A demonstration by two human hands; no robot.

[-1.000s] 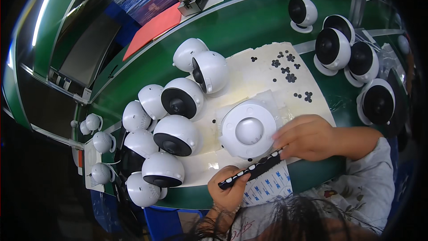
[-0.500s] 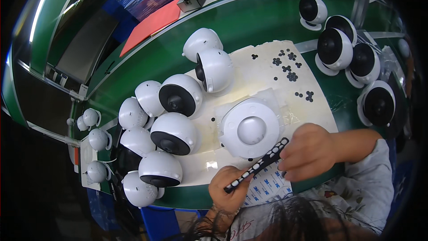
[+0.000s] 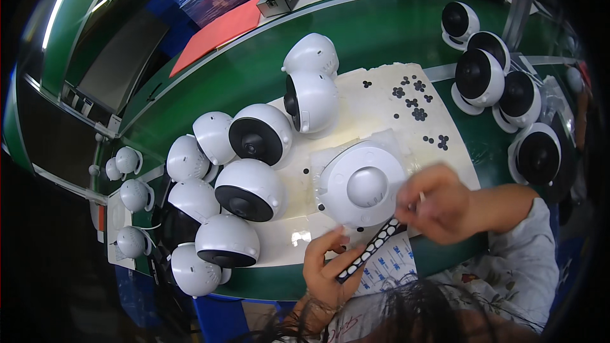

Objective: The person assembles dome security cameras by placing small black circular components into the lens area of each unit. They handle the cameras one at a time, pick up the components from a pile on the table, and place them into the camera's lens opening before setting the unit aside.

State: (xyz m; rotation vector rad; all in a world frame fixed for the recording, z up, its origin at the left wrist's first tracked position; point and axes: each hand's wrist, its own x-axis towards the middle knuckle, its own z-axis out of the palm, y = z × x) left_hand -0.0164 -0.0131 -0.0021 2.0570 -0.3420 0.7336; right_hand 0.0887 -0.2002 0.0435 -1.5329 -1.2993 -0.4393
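A narrow black strip with a row of white ovals (image 3: 372,249) slants below a white round base (image 3: 335,185) with a domed middle. My left hand (image 3: 325,263) grips the strip's lower part between its fingers, the thumb raised off it toward the base's rim. At the strip's upper end is my right hand (image 3: 438,204), its fingers pinched together and slightly blurred. A small pale bit shows at those fingertips, too small to name. The base lies on clear wrap on a cream board (image 3: 362,98). Under the strip is a white sheet with blue print (image 3: 393,260).
White ball-shaped devices with black fronts (image 3: 251,189) crowd the board's left side. More stand at the far right (image 3: 480,77). Small black dots (image 3: 419,114) lie on the board's upper right. A metal box (image 3: 278,1) and red sheet (image 3: 216,38) are at the back.
My left thumb has lifted from the strip. My right hand has risen a little, its fingers drawn into a pinch. The strip is slightly lower and further right; the whole view has shifted slightly.
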